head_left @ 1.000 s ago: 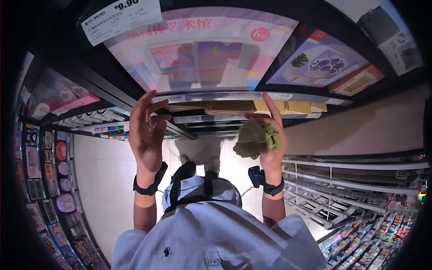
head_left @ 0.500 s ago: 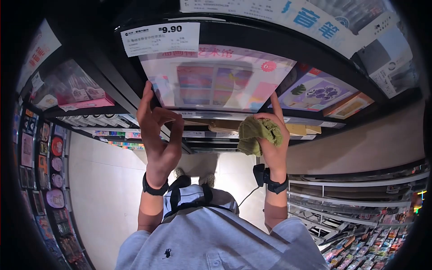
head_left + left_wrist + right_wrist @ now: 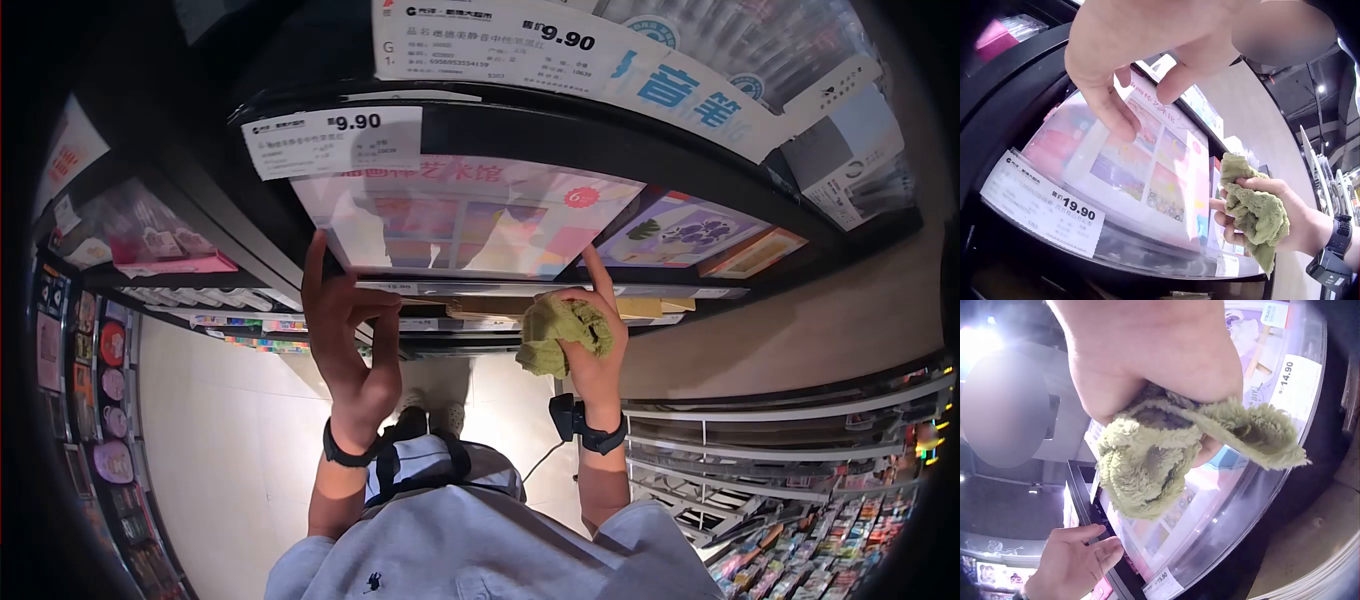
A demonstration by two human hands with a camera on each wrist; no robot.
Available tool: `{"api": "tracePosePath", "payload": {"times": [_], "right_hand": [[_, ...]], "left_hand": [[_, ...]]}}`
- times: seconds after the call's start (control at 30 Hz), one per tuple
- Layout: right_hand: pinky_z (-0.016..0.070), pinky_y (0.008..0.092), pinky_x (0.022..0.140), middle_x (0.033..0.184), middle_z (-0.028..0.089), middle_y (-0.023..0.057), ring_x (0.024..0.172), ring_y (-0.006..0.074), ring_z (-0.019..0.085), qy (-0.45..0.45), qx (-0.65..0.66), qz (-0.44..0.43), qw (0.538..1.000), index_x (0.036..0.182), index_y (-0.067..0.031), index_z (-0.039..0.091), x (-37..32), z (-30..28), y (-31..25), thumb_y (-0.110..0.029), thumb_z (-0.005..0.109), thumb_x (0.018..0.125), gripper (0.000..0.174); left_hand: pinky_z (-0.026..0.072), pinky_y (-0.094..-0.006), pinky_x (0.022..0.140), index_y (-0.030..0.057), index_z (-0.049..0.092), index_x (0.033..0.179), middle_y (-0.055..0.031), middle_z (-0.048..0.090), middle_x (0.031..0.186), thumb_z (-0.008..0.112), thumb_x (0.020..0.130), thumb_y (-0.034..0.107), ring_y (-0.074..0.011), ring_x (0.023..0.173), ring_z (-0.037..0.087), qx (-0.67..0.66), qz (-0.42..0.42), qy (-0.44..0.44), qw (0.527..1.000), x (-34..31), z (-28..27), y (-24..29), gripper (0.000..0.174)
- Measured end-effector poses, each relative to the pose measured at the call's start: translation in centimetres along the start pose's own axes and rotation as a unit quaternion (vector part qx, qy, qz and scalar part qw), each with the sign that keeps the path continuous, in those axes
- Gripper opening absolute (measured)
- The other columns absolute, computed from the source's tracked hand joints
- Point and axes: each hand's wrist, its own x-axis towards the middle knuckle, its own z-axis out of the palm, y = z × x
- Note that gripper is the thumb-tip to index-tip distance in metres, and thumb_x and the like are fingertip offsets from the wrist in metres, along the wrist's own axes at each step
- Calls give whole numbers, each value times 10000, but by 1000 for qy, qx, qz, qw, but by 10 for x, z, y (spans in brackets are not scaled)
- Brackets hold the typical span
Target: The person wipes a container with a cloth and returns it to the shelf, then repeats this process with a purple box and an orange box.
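Observation:
A flat pink-and-white box [image 3: 545, 215] with pastel pictures on its cover lies on a shelf in front of me. My left hand [image 3: 350, 345] is at its left side, forefinger stretched along the edge and the other fingers loosely bent. In my right hand [image 3: 600, 365] a fluffy green cloth [image 3: 555, 335] is bunched between thumb and fingers. That hand's forefinger points up at the box's right edge. The right wrist view shows the cloth [image 3: 1147, 469] hanging in folds from the hand, covering part of the box.
Black shelf edges carry price tags [image 3: 335, 140]; one shelf overhangs the box. A purple flower-print box [image 3: 690, 235] stands to its right, pink packs [image 3: 170, 250] to its left. Brown paper goods [image 3: 490, 308] lie one shelf below. White racks [image 3: 780, 430] stand at the right.
The head view has shifted, so more of the upper shelf shows and the box looks smaller. My left forefinger has gone from the front edge to the box's left side. The cloth stays in my right hand.

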Motion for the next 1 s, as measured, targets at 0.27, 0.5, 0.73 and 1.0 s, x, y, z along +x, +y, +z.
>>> {"api": "tracePosePath", "payload": {"times": [0.27,0.5,0.73,1.0], "right_hand": [[353,393,1090,1460,455,252,1328,344,464,119,-96,39,987,995,35,632,-33,-44,-3,-82,616,712,306],[397,352,1042,1482,429,257,1258,303,514,209,-41,65,975,991,47,644,-39,-106,6,-208,648,751,350],[367,381,1076,1517,376,258,1387,336,400,198,-30,47,979,1016,25,663,5,-170,31,-242,629,721,399],[340,407,1087,1428,474,246,1321,348,469,56,2,-26,998,1026,32,669,21,-217,54,-389,660,740,509]], "left_hand": [[510,-394,890,-28,567,1123,-214,648,1126,584,789,-87,-329,1021,643,-153,2,-247,957,-30,54,-4,339],[386,-457,1075,35,454,1350,-264,396,1480,665,817,91,-391,1355,428,-151,46,-313,936,-24,121,7,577],[282,-582,1108,3,135,1522,-359,79,1553,646,856,186,-495,1451,145,20,153,-181,971,-39,189,9,859],[418,-451,1015,-68,236,1477,-279,236,1532,635,814,167,-393,1395,313,26,75,6,997,-43,237,24,809]]}}
